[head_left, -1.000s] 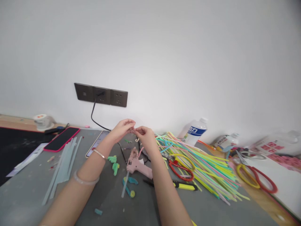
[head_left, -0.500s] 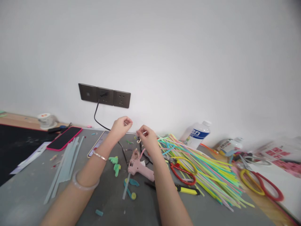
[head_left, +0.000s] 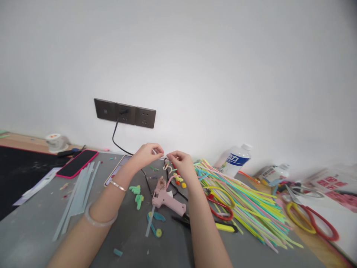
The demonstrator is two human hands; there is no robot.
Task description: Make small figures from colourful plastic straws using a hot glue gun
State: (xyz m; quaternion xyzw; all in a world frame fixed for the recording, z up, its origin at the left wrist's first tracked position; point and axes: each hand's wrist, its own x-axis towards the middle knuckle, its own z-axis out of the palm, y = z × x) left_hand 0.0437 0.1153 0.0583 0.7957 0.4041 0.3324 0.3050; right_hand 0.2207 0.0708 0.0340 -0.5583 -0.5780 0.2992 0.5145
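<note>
My left hand point(head_left: 147, 156) is raised over the far side of the grey table, thumb and fingertips pinched together. Almost touching it is my right hand point(head_left: 182, 163), pinched the same way; whatever lies between the fingertips is too small to make out. Below them a pink glue gun point(head_left: 167, 201) lies on its side, a clear glue stick point(head_left: 149, 225) poking out of its back. Just under my right hand are small red and yellow pieces point(head_left: 179, 181) and a cream curved piece point(head_left: 168, 168). Green fuzzy pieces point(head_left: 136, 195) rest left of the gun.
Colourful pipe cleaners point(head_left: 245, 201) spread on the right, with red-and-yellow scissors point(head_left: 220, 208) and a yellow cutter point(head_left: 225, 227) beside them. A white bottle point(head_left: 237, 160) stands behind. Glue sticks point(head_left: 79, 193) and a pink-cased phone point(head_left: 78, 163) lie left. A black cord point(head_left: 113, 136) runs to the wall socket.
My left hand has moved right and slightly down, and my right hand a little right. Their fingertips are now closer together. The small red and yellow pieces have come into view.
</note>
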